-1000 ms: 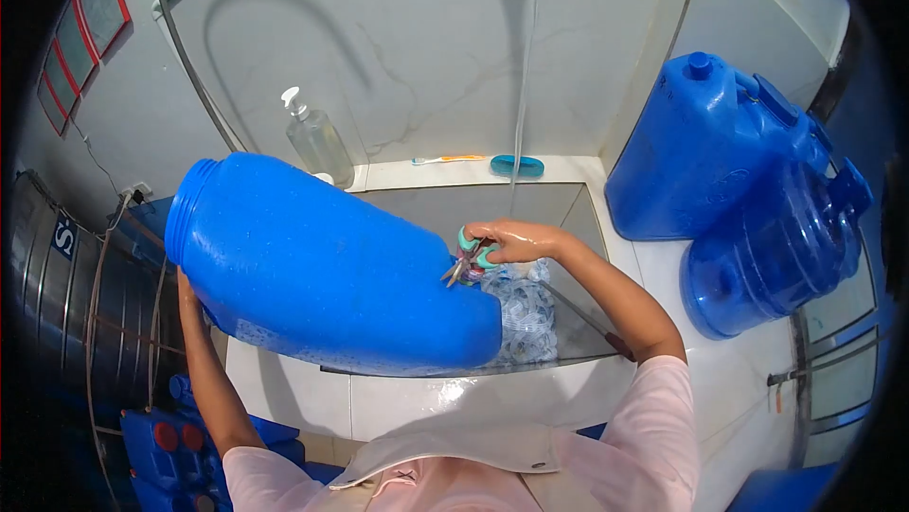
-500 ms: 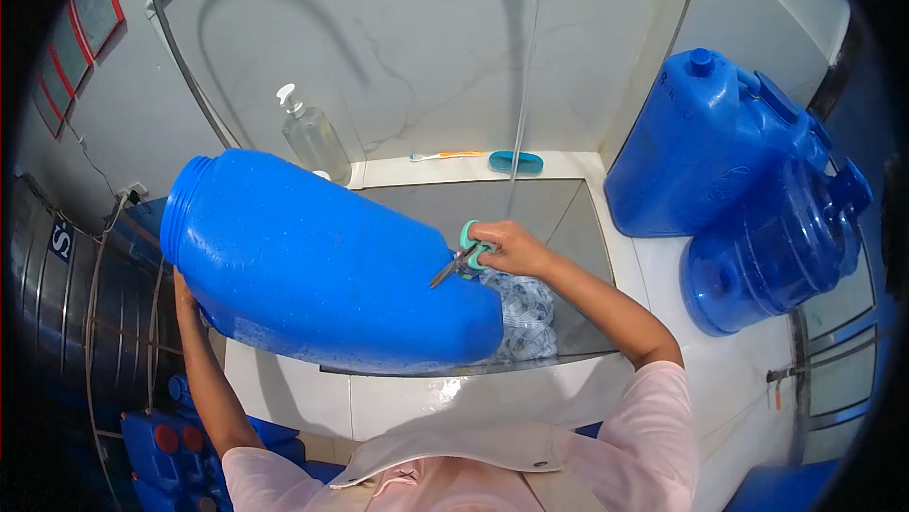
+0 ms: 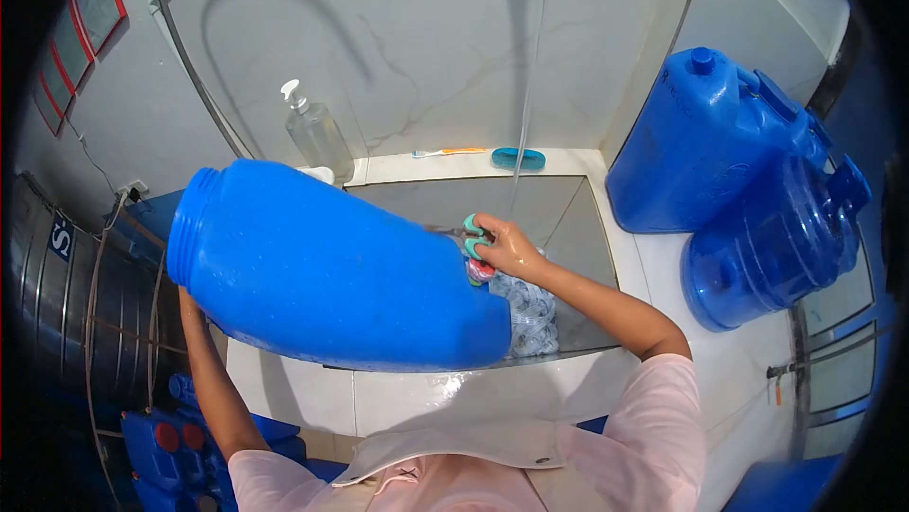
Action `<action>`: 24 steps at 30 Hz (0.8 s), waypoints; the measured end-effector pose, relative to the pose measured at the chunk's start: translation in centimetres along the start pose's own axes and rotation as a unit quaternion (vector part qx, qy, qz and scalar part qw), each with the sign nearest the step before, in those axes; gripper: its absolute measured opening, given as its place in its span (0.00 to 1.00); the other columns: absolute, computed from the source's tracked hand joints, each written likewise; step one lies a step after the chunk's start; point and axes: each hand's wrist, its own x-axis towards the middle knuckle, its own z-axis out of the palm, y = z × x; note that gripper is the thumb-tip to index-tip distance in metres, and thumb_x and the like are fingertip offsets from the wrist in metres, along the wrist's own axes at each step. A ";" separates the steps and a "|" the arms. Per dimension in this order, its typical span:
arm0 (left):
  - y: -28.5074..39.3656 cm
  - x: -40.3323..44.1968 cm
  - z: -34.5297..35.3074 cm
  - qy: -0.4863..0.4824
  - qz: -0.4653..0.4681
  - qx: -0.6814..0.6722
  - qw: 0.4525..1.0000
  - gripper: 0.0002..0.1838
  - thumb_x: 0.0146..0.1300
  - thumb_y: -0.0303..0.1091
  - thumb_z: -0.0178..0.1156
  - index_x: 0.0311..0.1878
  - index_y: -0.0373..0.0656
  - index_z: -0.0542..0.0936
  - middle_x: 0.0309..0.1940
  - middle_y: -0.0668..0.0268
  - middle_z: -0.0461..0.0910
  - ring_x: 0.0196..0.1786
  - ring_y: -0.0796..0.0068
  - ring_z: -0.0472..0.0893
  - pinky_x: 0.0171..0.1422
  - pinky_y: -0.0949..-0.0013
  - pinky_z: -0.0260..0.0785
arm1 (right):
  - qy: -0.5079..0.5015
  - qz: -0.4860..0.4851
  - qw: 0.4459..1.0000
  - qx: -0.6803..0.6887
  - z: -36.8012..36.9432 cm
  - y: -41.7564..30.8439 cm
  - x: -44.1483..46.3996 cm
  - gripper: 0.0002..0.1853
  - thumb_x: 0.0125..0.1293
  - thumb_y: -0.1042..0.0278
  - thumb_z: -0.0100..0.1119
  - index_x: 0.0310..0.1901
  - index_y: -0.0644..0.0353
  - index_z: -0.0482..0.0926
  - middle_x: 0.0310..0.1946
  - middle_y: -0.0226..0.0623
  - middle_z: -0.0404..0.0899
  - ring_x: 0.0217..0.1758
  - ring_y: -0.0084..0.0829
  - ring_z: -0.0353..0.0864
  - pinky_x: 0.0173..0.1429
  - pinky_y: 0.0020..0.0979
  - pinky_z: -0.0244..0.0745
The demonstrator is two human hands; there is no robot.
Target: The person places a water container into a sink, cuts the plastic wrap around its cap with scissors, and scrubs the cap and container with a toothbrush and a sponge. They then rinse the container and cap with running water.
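A large blue plastic drum (image 3: 322,271) lies tilted across the sink (image 3: 559,204), its threaded mouth toward the left. My left hand (image 3: 185,299) is under the mouth end, supporting the drum; its fingers are hidden behind the plastic. Green-handled scissors (image 3: 473,233) are in my right hand (image 3: 509,249), the fingers closed around the handles. The blades point left, beside the drum's lower end. Under that hand is a small red and white item (image 3: 481,271) I cannot make out. A bundle of whitish, net-like material (image 3: 532,313) lies in the sink by the drum's base.
A pump bottle (image 3: 317,138) stands on the back ledge, with a toothbrush (image 3: 450,151) and a teal brush (image 3: 518,159) to its right. Blue jerrycan (image 3: 696,143) and water jug (image 3: 767,242) stand at right. A metal tank (image 3: 66,313) and blue cans (image 3: 170,455) are at left.
The scissors have turned from pointing down-left to pointing left, uncovering the small red and white item. The drum has shifted slightly right, its mouth end a little lower.
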 end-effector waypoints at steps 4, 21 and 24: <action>-0.2 0.0 0.2 0.001 0.002 -0.006 1.000 0.09 0.40 0.24 0.55 0.28 0.32 0.77 0.16 0.63 0.72 0.22 0.82 0.69 0.28 0.74 0.63 | -0.041 0.147 0.978 0.145 -0.4 1.2 0.3 0.03 0.57 0.77 0.53 0.34 0.63 0.72 0.25 0.26 0.72 0.25 0.17 0.67 0.29 0.21 0.64; 11.3 -4.7 2.4 -0.080 0.115 -0.062 0.988 0.09 0.40 0.23 0.54 0.29 0.32 0.78 0.16 0.63 0.73 0.22 0.82 0.70 0.29 0.74 0.63 | -0.022 0.408 0.904 -0.125 -8.2 14.9 -3.0 0.21 0.59 0.61 0.58 0.41 0.75 0.69 0.21 0.47 0.78 0.15 0.36 0.78 0.21 0.36 0.75; 13.1 -6.6 7.0 -0.167 0.135 0.002 0.977 0.11 0.40 0.24 0.56 0.30 0.34 0.79 0.17 0.58 0.75 0.21 0.76 0.74 0.30 0.71 0.66 | -0.005 0.335 0.934 -0.124 -11.6 13.0 0.7 0.18 0.60 0.63 0.58 0.39 0.68 0.63 0.19 0.44 0.76 0.14 0.31 0.77 0.13 0.33 0.68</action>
